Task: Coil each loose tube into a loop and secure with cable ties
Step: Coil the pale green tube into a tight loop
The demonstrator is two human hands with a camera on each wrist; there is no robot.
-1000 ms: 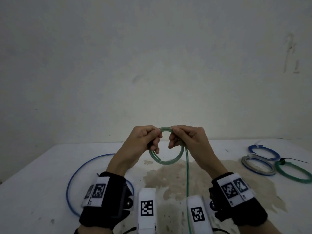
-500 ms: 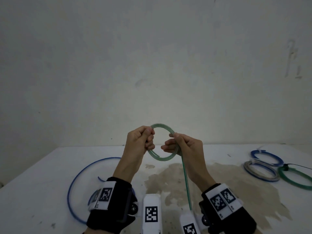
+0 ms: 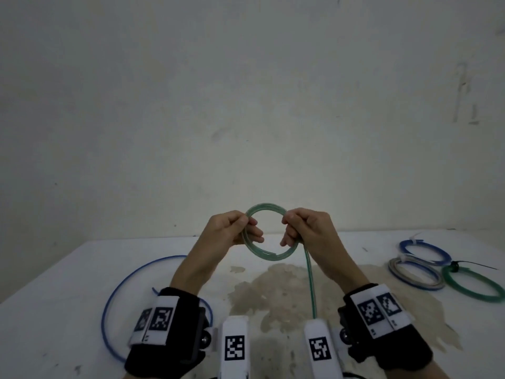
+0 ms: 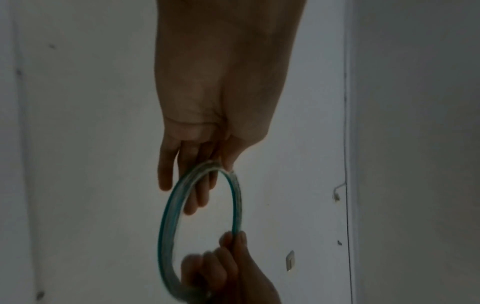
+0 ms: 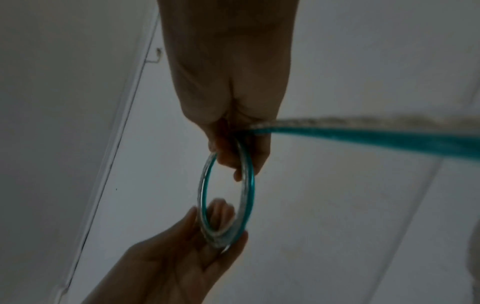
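Note:
A clear green tube [image 3: 266, 255] is wound into a small loop held in the air above the white table [image 3: 54, 310]. My left hand [image 3: 233, 228] pinches the loop's left side between thumb and fingers. My right hand [image 3: 303, 228] grips its right side, and the tube's free tail [image 3: 311, 285] hangs from that hand down toward me. The left wrist view shows the loop [image 4: 168, 216] running from my left hand [image 4: 205, 164] to the right hand's fingers [image 4: 228, 261]. In the right wrist view the tail [image 5: 376, 135] streams off to the right.
A loose blue tube [image 3: 131, 283] lies in a wide arc on the table at the left. At the right lie three tied coils: a blue one [image 3: 423, 248], a grey one [image 3: 415, 274] and a green one [image 3: 472, 285] with a black cable tie [image 3: 475, 265]. A brownish stain [image 3: 273, 296] marks the table's middle.
Both hands have shifted their hold from the loop's top to its two sides. The loop now stands wider between them, and the tail has swung slightly.

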